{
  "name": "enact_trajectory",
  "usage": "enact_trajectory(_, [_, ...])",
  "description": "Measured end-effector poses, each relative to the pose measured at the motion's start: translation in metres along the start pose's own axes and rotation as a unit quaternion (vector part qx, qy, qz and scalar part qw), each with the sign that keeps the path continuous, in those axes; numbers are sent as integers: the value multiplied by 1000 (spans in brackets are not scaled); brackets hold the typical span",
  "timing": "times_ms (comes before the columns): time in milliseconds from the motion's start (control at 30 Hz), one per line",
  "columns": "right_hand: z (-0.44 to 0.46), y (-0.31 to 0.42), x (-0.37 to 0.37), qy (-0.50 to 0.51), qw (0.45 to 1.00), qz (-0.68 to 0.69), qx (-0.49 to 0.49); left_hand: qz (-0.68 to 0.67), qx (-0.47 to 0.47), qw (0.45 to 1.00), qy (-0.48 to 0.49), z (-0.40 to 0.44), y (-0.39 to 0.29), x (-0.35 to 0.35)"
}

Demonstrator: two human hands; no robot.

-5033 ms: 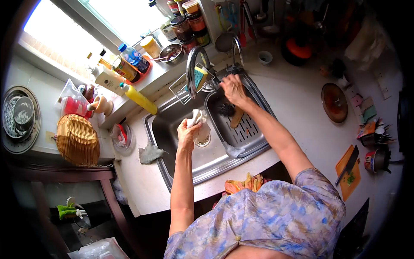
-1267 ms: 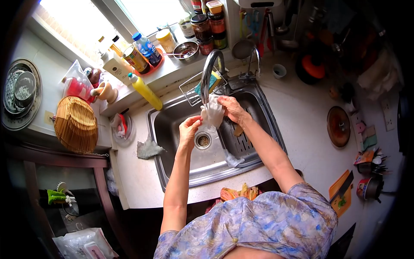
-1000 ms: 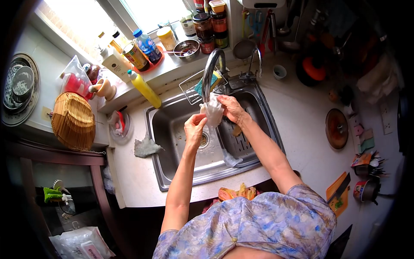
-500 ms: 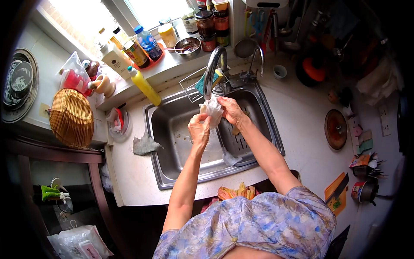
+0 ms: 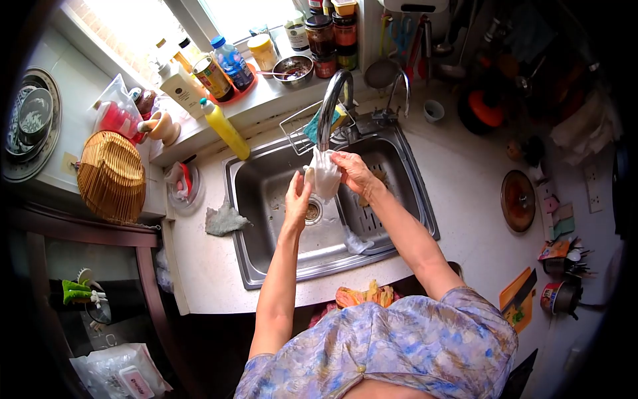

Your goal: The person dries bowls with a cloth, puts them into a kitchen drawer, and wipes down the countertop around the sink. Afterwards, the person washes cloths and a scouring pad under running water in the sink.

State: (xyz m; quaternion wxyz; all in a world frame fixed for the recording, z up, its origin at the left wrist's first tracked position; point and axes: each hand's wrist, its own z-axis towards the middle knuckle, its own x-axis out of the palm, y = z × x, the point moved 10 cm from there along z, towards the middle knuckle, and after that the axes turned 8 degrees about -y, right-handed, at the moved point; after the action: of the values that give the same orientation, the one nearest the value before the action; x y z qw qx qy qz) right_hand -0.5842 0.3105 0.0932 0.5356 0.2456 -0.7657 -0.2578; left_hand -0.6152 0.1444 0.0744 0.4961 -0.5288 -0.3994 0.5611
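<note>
Beneath the curved tap (image 5: pixel 330 113) hangs a thin, wet white plastic bag (image 5: pixel 324 174), its lower end bulging downward. My right hand (image 5: pixel 355 173) pinches its upper right edge between thumb and fingers. To the left of the bag, my left hand (image 5: pixel 296 198) has its fingers stretched upward, close to the bag's side; whether the fingertips touch it I cannot tell. Both hands are over the double steel sink (image 5: pixel 262 269). Another limp whitish piece (image 5: pixel 357 242) drapes over the low divider between the basins.
A wire rack with a sponge (image 5: pixel 325 125) stands behind the tap. Left of the sink are a yellow bottle (image 5: pixel 226 132), a grey cloth (image 5: pixel 224 221) and a plastic container (image 5: pixel 186 189). Jars line the windowsill. At right lie a pot lid (image 5: pixel 517 201) and an orange cutting board (image 5: pixel 520 299) with a knife.
My left hand has let go of the bag and moved slightly down and left, its fingers straightening. The bag now hangs longer from my right hand, and the sink drain shows.
</note>
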Motion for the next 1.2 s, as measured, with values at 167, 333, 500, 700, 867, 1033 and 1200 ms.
enact_trajectory(167, [-9,3,3,-26,1000,8,-5,-191,-318,909,192,-35,11,43])
enact_trajectory(333, [-8,10,-24,-49,997,-12,-52,-336,-352,859,155,-40,1,50])
enact_trajectory(500, [-16,21,-27,-84,977,-83,-177,-464,-381,782,169,-46,-1,67])
enact_trajectory(700, [-82,16,52,38,828,-416,-374,-495,-452,738,82,-31,25,81])
enact_trajectory(867, [-54,66,-28,-200,836,-402,-316,-481,-453,750,23,-18,44,89])
enact_trajectory(1033, [-34,108,-68,-258,709,-574,-317,-523,-494,694,22,-10,46,112])
enact_trajectory(1200, [1,127,-87,-222,690,-624,-292,-458,-531,713,0,-17,48,112])
